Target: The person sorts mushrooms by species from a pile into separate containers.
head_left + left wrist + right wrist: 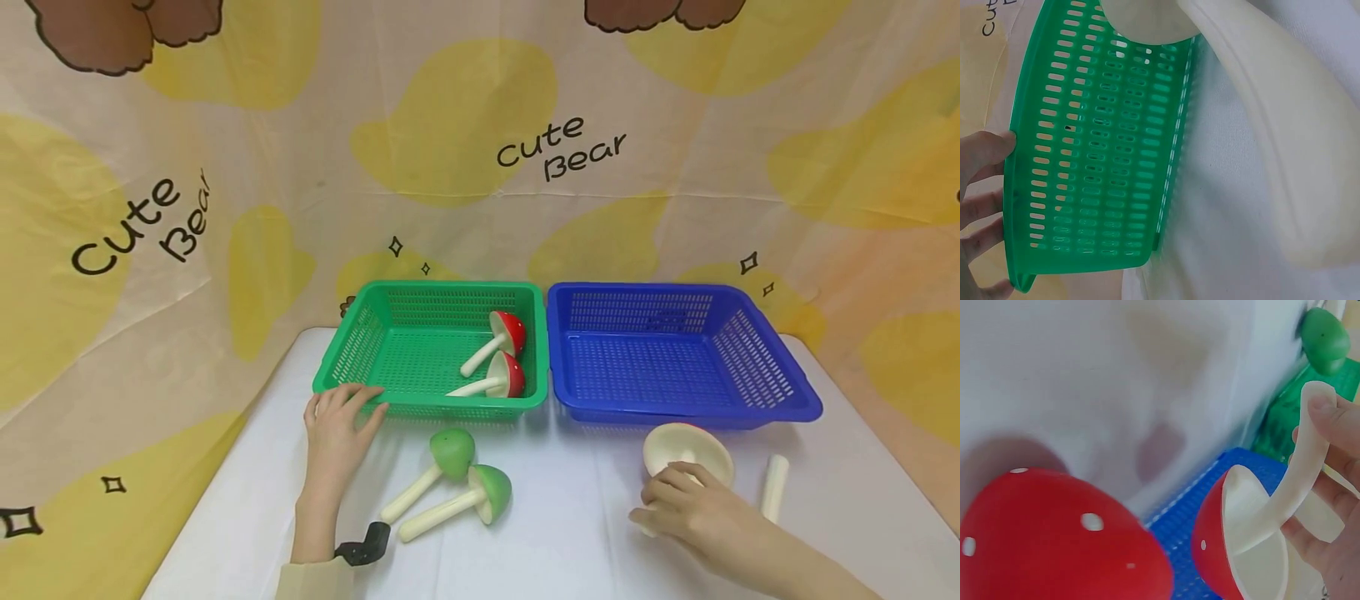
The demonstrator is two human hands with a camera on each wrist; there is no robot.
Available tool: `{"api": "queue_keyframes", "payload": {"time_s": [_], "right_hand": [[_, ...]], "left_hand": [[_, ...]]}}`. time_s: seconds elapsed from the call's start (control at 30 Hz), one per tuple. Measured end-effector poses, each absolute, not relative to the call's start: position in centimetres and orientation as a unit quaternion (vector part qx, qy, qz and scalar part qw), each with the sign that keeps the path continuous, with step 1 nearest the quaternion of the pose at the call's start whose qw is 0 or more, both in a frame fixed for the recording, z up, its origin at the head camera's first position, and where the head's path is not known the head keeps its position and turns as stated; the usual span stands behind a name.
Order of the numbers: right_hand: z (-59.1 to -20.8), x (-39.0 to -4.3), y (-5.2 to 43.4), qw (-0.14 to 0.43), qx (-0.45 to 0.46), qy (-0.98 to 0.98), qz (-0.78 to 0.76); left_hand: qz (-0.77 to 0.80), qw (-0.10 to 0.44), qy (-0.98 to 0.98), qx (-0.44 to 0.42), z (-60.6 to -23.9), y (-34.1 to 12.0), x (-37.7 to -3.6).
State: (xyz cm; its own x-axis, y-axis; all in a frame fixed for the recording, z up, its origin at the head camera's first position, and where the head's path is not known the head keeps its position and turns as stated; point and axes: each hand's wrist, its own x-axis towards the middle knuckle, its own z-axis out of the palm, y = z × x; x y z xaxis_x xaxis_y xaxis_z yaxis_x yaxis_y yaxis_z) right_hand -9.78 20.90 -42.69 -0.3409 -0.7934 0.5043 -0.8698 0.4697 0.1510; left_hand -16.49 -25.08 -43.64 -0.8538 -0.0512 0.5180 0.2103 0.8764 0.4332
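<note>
Our right hand [686, 504] pinches the red mushroom cap [687, 450] by its rim, which could slip, while our left hand [339, 425] rests flat on the green basket [360, 333].

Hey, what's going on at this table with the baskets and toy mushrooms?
A person's left hand rests on the front rim of the green basket, which holds two red mushrooms. The right hand grips a red mushroom cap in front of the blue basket. Two green mushrooms and a loose stem lie on the table.
</note>
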Motion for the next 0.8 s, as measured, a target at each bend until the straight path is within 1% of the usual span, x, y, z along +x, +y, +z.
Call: {"api": "queue_keyframes", "payload": {"time_s": [0.3,0.53,0.8], "right_hand": [[-41.1,-9.3,19.6,0.263,0.527,-0.807,0.050],[-39.8,-9.3,18.5,0.279,0.540,-0.794,0.021],[-38.5,-10.4,16.5,0.278,0.546,-0.790,0.005]], "left_hand": [[-0.246,0.262,-0.932,-0.041,-43.6,-24.9,-16.4],[-0.247,0.262,-0.932,-0.043,-43.6,-24.8,-16.4],[-0.244,0.261,-0.933,-0.040,-43.5,-25.0,-16.4]]}}
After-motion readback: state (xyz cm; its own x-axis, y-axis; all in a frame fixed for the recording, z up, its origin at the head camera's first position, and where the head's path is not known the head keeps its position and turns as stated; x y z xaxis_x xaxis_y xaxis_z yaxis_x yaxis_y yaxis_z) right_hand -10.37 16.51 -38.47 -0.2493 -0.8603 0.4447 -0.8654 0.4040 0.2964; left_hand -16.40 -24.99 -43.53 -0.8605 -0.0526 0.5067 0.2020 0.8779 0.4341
